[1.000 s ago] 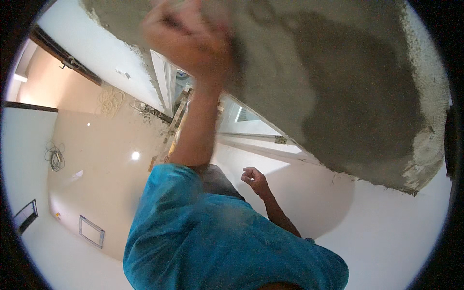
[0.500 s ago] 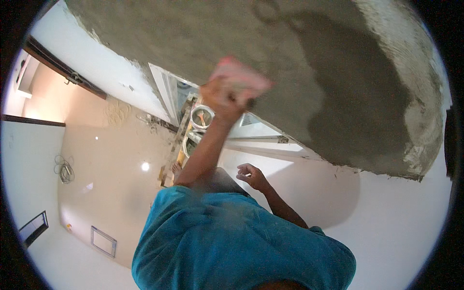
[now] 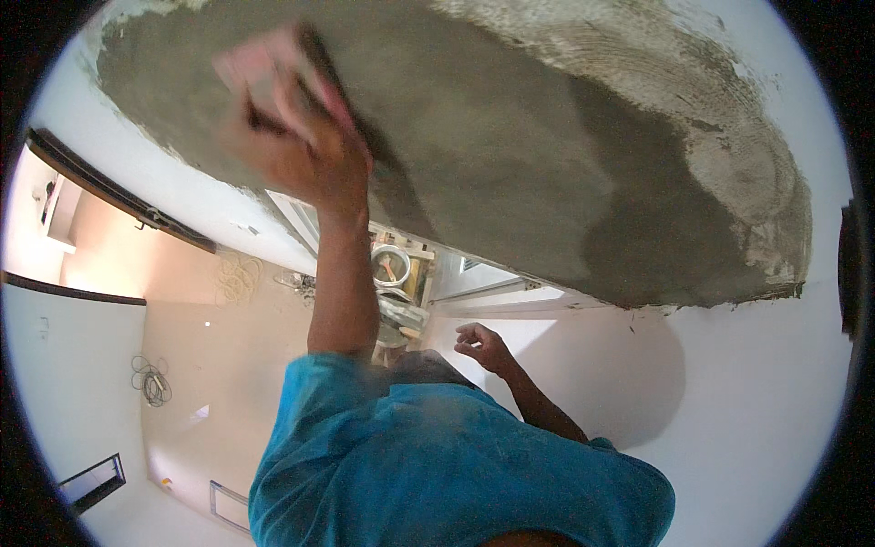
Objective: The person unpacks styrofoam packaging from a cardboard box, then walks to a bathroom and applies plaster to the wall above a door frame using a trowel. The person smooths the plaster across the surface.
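My left hand is raised at the upper left, its fingers closed on a flat pink float blurred by motion. The float lies against a broad band of grey wet plaster, its dark shadow beside it. Lower down, in front of the white wall, my right hand hangs with loosely curled fingers apart and nothing in it. Below the plaster stands a white bucket with an orange-handled tool in it.
Wooden planks surround the bucket, below me. A white window frame is under the plaster's lower edge. Rougher, paler plaster runs along the far right. Coiled cable lies on the floor at left, near a dark door frame.
My left hand has swept the pink float left and upward across the plaster. The view has shifted slightly. My right hand keeps nearly the same pose.
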The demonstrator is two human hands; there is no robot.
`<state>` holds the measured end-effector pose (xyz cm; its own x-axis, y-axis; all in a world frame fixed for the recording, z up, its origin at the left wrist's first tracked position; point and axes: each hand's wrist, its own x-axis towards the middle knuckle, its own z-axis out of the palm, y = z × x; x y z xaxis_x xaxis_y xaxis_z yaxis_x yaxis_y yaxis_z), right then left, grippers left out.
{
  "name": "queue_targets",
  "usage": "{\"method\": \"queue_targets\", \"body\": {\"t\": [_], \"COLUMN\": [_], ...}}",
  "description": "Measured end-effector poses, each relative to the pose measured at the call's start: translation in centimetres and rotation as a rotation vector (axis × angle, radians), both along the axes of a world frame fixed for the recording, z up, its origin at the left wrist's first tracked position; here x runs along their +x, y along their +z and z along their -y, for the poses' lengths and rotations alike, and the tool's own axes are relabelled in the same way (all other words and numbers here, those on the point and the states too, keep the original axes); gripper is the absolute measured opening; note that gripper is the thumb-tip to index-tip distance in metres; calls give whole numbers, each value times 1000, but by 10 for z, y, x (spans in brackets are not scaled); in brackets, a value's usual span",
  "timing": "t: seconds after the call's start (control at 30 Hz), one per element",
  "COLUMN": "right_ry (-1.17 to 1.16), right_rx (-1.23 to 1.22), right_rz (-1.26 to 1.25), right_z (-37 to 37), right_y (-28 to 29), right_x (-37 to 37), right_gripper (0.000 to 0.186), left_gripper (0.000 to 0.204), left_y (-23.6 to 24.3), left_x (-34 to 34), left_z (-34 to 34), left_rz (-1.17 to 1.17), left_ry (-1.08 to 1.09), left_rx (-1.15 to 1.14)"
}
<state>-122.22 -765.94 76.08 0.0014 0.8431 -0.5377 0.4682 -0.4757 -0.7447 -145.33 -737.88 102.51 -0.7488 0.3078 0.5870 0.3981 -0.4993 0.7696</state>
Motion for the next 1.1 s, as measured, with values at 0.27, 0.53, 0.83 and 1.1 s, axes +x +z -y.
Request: {"method": "queue_targets", "body": {"t": [0.27, 0.53, 0.83, 1.1], "right_ry": [91, 109, -84, -448], "right_rx": [165, 240, 533, 530], "right_rz": [-156, -163, -159, -1263], "right_z": [-5, -24, -17, -30], "right_y": [7, 37, 90, 136], "right_x": [-7, -26, -19, -32], "right_gripper": [50, 54, 35, 42], "left_gripper": [45, 36, 35, 60], "left_y": [-36, -28, -3, -81], "left_x": [20, 57, 63, -7], "left_z": [29, 47, 56, 108], "left_rz": [-366, -710, -850, -438], "left_ry": [-277, -152, -230, -1716], "left_rx": [138, 307, 167, -255]}}
